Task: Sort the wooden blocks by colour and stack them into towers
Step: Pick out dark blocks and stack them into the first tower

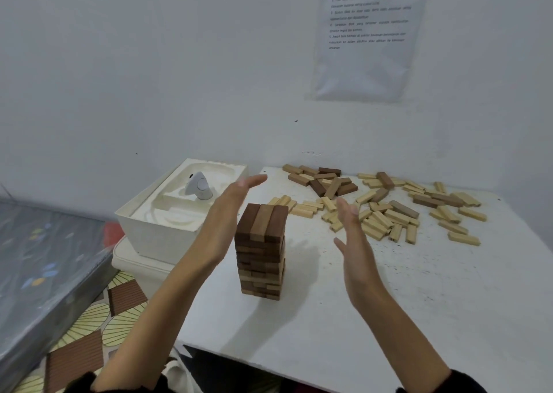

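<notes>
Both open, fingers straight, holding nothing: left hand [227, 213] close by the upper left of the brown block tower [260, 252], right hand [354, 243] off to its right, apart from it. Tower upright on the white table [389, 317], three blocks across its top. Farther back, scattered pale blocks [380, 222] and a small heap of brown blocks [326, 183].

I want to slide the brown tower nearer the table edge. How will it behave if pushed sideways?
It would probably tip: the brown tower is tall and narrow, three blocks wide. Its layers look loose and slightly misaligned, so a high push likely shears the top off. The table looks speckled, so a low push may snag.
</notes>
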### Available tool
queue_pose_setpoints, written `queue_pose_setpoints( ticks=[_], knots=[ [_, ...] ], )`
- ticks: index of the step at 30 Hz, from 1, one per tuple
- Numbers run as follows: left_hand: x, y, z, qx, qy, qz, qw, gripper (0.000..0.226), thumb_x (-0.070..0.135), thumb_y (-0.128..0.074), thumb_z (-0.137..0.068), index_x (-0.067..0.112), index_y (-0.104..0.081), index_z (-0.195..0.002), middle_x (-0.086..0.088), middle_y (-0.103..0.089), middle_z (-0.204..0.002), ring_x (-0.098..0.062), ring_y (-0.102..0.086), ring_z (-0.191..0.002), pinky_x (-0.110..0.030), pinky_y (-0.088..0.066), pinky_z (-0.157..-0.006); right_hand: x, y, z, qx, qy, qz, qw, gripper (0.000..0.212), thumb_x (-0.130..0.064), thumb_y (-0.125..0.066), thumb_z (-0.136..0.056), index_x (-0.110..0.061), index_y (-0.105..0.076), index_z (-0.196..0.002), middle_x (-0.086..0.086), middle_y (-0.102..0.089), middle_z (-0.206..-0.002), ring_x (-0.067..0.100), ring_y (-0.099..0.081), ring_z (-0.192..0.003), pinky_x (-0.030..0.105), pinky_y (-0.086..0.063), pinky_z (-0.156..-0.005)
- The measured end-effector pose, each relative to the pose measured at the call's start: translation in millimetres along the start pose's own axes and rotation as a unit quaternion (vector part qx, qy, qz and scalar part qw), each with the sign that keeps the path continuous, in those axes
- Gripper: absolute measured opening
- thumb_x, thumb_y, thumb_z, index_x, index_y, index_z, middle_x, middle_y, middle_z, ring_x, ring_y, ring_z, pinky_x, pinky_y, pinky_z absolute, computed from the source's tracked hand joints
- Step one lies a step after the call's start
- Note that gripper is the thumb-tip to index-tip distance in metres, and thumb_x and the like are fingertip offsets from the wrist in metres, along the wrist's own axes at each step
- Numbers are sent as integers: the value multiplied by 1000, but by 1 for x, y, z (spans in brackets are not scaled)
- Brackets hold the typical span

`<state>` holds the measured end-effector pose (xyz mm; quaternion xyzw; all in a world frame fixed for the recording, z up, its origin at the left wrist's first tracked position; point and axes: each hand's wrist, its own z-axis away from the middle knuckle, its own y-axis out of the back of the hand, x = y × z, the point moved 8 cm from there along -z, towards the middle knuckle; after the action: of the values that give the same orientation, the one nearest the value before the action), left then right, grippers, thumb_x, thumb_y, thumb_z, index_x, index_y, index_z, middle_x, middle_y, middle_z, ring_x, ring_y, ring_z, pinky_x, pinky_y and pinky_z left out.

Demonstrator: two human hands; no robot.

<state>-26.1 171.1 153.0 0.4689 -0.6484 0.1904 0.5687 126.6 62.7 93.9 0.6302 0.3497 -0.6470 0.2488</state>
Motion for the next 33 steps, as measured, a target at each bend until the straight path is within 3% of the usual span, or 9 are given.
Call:
queue_pose_setpoints(
  ticks=[2,6,9,15,19,23,27,30,33],
  knots=[
    [25,-11,6,14,-72,-60,996,45,54,-26,-91,40,-59,-118,29,-51,-127,19,-29,-127,-6,-22,-99,-3,21,-2,25,11,-6,1000,47,-48,-21,-97,-36,-36,-140,-13,-31,-150,3,-27,-135,38,-21,-115],
    [60,-61,22,28,-217,-144,965,38,42,-33,-96,26,-61,-117,13,-56,-126,2,-29,-136,-26,-17,-115,-2,64,-4,71,21,-10,997,38,-43,-26,-99,-36,-47,-130,-13,-38,-146,4,-32,-132,36,-25,-113],
    [56,-114,24,12,-249,-174,953,39,37,-35,-97,17,-61,-120,7,-57,-125,-2,-33,-134,-24,-11,-117,3,93,-6,100,15,-14,995,40,-36,-28,-101,-27,-49,-133,-9,-44,-142,2,-37,-126,35,-28,-110],
    [-18,-199,-7,-34,-156,-178,971,45,37,-30,-93,16,-58,-121,2,-55,-124,-8,-42,-122,-28,-36,-103,31,139,-13,138,-1,12,990,37,-31,-32,-101,-25,-48,-134,-8,-45,-140,6,-37,-129,34,-28,-109],
    [-56,-227,-24,-43,-125,-186,974,41,32,-34,-91,17,-58,-119,2,-55,-119,-10,-46,-114,-19,-34,-96,56,164,-32,156,45,119,980,30,-21,-41,-100,-25,-53,-127,-8,-49,-131,13,-39,-128,25,-28,-102],
    [-71,-236,-51,-23,-118,-181,976,33,23,-41,-89,13,-62,-113,1,-56,-113,-11,-47,-108,-16,-34,-90,64,187,-61,214,132,320,913,36,-21,-48,-83,-15,-63,-115,-1,-59,-113,28,-45,-114,13,-21,-87],
    [-77,-236,-85,25,-122,-171,977,31,19,-42,-88,12,-63,-110,0,-55,-109,-3,-41,-103,-4,-30,-85,58,217,-106,275,164,374,870,26,-10,-57,-79,-8,-70,-102,12,-60,-99,34,-46,-102,32,-36,-84],
    [-76,-247,-110,52,-134,-185,972,31,21,-39,-89,12,-64,-105,0,-56,-106,-10,-45,-103,-15,-35,-86,54,233,-133,312,166,399,846,24,3,-69,-75,-11,-72,-95,13,-60,-90,37,-48,-94,33,-34,-78],
    [-74,-272,-135,49,-147,-226,962,37,24,-35,-85,13,-65,-102,-1,-60,-103,-15,-48,-101,-28,-41,-87,54,240,-153,314,156,434,830,23,-7,-77,-72,-12,-73,-94,14,-60,-89,36,-48,-91,33,-34,-75]
  ],
)
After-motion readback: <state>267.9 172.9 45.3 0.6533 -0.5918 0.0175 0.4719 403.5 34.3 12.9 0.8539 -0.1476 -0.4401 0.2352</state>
